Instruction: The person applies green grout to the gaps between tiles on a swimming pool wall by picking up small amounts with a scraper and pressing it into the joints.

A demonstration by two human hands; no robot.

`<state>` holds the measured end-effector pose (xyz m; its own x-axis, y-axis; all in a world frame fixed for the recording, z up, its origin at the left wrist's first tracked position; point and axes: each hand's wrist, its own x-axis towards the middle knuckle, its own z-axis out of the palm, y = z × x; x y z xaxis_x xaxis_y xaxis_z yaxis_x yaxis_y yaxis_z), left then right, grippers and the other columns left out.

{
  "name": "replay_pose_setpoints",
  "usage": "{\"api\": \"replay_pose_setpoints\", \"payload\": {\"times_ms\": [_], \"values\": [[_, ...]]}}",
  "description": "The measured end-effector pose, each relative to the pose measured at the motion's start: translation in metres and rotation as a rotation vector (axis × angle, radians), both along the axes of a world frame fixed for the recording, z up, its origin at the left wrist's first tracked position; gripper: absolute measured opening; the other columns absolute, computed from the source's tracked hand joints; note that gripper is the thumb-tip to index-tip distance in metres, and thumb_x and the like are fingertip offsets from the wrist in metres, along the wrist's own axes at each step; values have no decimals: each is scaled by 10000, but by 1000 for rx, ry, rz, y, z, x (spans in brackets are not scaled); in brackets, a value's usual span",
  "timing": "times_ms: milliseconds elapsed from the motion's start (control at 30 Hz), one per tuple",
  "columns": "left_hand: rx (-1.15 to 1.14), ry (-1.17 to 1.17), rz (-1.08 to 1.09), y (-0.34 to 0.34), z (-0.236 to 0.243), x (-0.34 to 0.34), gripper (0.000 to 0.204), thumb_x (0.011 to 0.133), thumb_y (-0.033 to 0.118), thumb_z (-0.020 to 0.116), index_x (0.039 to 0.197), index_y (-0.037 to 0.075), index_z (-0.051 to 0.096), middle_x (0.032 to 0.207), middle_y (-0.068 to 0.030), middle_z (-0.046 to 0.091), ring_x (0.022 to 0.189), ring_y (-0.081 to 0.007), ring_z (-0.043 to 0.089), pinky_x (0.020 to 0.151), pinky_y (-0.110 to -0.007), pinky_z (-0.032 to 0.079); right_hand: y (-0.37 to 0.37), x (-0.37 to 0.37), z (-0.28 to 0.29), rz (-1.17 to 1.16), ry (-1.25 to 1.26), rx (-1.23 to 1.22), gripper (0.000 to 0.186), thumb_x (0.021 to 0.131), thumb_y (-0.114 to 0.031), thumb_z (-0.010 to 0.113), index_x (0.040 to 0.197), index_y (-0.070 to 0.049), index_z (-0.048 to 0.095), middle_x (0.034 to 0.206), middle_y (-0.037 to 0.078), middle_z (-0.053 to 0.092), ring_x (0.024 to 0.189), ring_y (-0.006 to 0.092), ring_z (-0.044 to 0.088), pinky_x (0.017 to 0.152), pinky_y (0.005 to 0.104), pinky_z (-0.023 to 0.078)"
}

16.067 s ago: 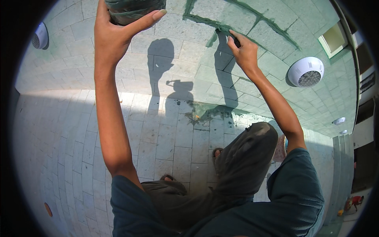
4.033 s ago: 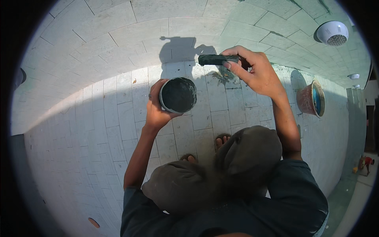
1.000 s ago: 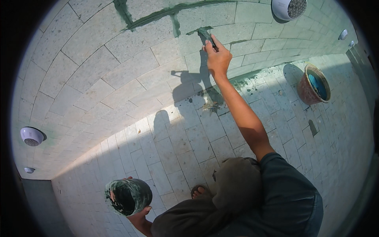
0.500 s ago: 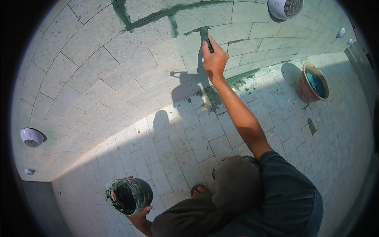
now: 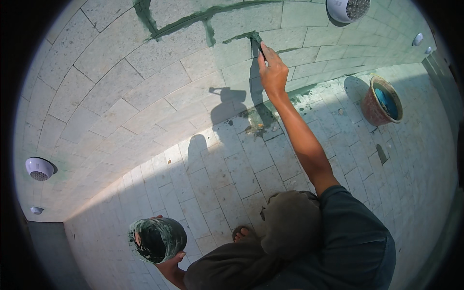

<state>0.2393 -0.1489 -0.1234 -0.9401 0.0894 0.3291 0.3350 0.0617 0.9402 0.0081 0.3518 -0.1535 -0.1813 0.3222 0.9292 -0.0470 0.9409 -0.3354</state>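
My right hand reaches up to the tiled wall, closed on a small dark tool smeared with green paste, its tip at a short green-filled joint. A longer band of green paste follows the joints higher up. My left hand, low at the left and mostly hidden, is closed round a round pot coated in dark green paste, its opening tilted toward the camera.
A worn bucket with blue inside stands on the paved floor near the wall's foot, at right. White round fixtures protrude from the wall. My knee and sandalled foot are below.
Four seconds ago both hands were low over the floor; now my right is up at the wall. In the last half second it moved slightly right along the joint. The pot stayed still.
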Motion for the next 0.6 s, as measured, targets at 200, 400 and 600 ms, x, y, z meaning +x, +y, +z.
{"api": "replay_pose_setpoints", "payload": {"times_ms": [200, 400, 600], "values": [[33, -84, 63, 5, 8, 7, 1270, 496, 349, 989, 1510, 112, 264, 1386, -182, 459, 1290, -400, 476, 1031, -503, 462, -17, 0, 0, 200, -36, -301, 339, 864, -116, 694, 1187, -15, 681, 911, 195, 705, 729, 295, 696, 654, 365, 552], [-11, -44, 5, -6, -2, 4, 1279, 491, 349, 991, 1514, 124, 257, 1381, -182, 462, 1287, -405, 478, 1031, -514, 457, -43, -7, 17, 285, 6, -587, 340, 876, -176, 706, 1171, -8, 698, 683, 131, 665, 534, 142, 552, 534, 281, 451], [33, -10, 18, 8, 3, 1, 1291, 475, 361, 996, 1509, 133, 258, 1368, -182, 465, 1273, -398, 486, 1016, -511, 464, -108, -22, 6, 531, 3, -292, 344, 880, -164, 690, 1189, -12, 687, 600, 109, 608, 534, 126, 554, 540, 271, 459]]}}
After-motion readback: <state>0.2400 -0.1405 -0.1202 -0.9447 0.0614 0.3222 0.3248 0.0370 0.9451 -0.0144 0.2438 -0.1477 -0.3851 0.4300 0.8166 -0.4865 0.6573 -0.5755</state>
